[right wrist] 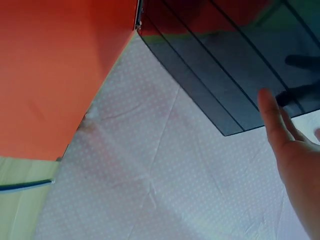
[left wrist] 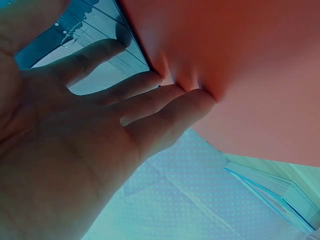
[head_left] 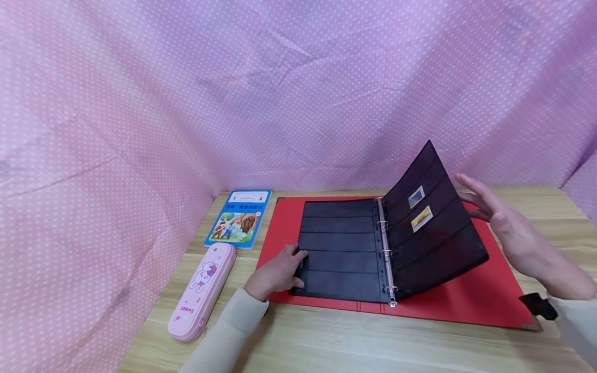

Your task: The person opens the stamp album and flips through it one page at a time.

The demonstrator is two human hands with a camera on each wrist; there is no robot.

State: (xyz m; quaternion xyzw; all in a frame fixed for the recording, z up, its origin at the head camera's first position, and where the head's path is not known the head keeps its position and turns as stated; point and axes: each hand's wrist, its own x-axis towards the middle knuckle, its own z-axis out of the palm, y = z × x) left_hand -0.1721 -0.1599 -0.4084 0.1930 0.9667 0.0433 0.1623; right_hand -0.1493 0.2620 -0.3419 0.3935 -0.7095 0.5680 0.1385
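Observation:
A red ring binder (head_left: 494, 290) lies spread on the table, with black pocket pages on its metal rings (head_left: 386, 254). One black page (head_left: 438, 248) stands tilted up on the right side and carries two small stamps, one bluish (head_left: 416, 197) and one yellow (head_left: 422, 219). Behind that page's outer edge is my right hand (head_left: 508, 233), its fingers extended with the fingertips right at the sheet. My left hand (head_left: 280, 272) rests at the outer edge of the flat left page (head_left: 340, 243). In the left wrist view its outstretched fingers (left wrist: 165, 117) touch the red cover.
Left of the binder lies a blue picture-covered book (head_left: 238, 220). Nearer to me is a pink pencil case (head_left: 202, 292) with a rabbit print. A pink dotted cloth (head_left: 298, 103) hangs behind the wooden table (head_left: 350, 342).

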